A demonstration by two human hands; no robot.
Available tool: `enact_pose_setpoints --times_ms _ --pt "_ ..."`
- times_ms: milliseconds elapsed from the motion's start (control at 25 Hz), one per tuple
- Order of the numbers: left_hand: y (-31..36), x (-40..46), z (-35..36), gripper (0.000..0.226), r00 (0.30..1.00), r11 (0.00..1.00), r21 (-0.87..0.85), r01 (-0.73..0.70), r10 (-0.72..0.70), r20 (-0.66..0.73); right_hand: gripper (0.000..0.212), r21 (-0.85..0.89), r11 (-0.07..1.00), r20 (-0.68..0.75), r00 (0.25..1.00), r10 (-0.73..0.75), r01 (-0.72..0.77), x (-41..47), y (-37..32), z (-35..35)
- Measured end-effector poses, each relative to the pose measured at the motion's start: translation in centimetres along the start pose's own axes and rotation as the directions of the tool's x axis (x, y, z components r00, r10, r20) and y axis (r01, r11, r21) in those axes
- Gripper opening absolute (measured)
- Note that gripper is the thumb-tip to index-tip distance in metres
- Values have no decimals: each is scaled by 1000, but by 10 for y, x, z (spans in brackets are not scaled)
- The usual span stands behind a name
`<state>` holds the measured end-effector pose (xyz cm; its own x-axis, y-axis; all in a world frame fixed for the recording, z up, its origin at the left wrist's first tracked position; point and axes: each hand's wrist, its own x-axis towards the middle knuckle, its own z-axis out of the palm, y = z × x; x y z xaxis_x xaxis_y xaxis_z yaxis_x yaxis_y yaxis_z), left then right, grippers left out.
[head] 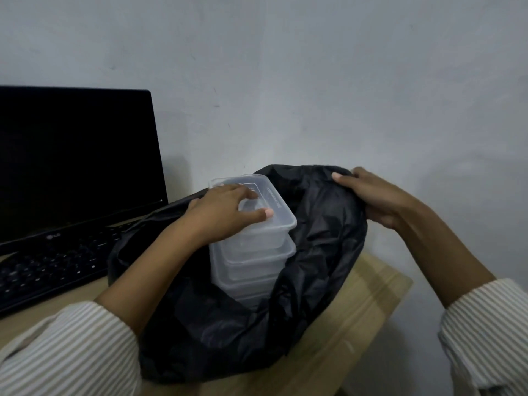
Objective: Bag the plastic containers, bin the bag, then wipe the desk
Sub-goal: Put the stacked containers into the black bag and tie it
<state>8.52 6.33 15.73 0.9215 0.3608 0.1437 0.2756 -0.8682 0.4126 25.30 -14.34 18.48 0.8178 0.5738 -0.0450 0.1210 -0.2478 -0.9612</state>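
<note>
Dim, cool, even indoor light; no source in view. A soft shadow falls on the wall right of the dark monitor. The black bag loses nearly all fold detail. Clear containers carry faint highlights, no glare. Wide-angle distortion bends the tabletop edge and stretches the sleeves. Overall slightly soft and grainy.

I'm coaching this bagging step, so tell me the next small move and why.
Probably push the stack of clear containers further down into the black bag. The left hand grips the top lid, and the stack's upper part stands above the bag's folds. The right hand holds the rim up on the far side, so the mouth is open to take it.
</note>
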Motion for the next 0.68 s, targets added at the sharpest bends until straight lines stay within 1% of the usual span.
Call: enact_pose_setpoints --times_ms 80,160,200,240,280,320,360,400,440,480,520,560,600,640,680 --pt "-1 0 -1 92 1000 1000 -12 -1 1 16 19 9 988 -38 988 -153 153 -9 -27 10" --pt "-2 0 -1 92 1000 1000 10 0 0 19 11 80 959 24 961 -275 272 -20 -50 30" --pt "-1 -1 0 88 1000 1000 21 -9 9 1 7 81 946 74 944 -320 314 -23 -58 43" --pt "1 -2 1 79 999 1000 10 -24 24 -29 9 47 935 118 927 -355 352 -26 -61 56" --pt "4 -6 2 66 996 996 -79 -39 32 -88 15 0 921 153 910 -385 389 -26 -61 69" --pt "5 -9 2 52 990 967 -252 -42 6 -143 21 -42 907 174 897 -406 419 -26 -59 81" --pt "5 -14 2 39 982 892 -450 -53 -34 -184 25 -76 894 183 888 -423 442 -25 -57 91" --pt "2 -18 0 30 967 800 -594 -85 -77 -242 26 -116 880 194 879 -436 461 -23 -53 99" --pt "-7 -22 -4 25 934 738 -662 -128 -135 -332 25 -173 856 218 867 -448 486 -21 -48 107" --pt "-17 -25 -9 23 885 734 -661 -159 -191 -425 24 -252 822 251 855 -454 510 -21 -44 109" --pt "-34 -29 -12 24 826 768 -624 -147 -252 -505 27 -340 774 294 842 -453 535 -22 -41 111" --pt "-56 -34 -15 27 771 816 -574 -67 -323 -549 34 -415 715 338 825 -453 563 -24 -41 114" --pt "-82 -39 -15 35 738 842 -534 74 -407 -539 43 -473 661 373 812 -449 583 -26 -40 116" --pt "-107 -49 -15 47 730 818 -517 254 -513 -452 52 -509 624 400 805 -438 593 -28 -41 119" --pt "-133 -61 -10 59 727 748 -508 427 -618 -299 58 -533 604 416 805 -422 593 -29 -42 124"
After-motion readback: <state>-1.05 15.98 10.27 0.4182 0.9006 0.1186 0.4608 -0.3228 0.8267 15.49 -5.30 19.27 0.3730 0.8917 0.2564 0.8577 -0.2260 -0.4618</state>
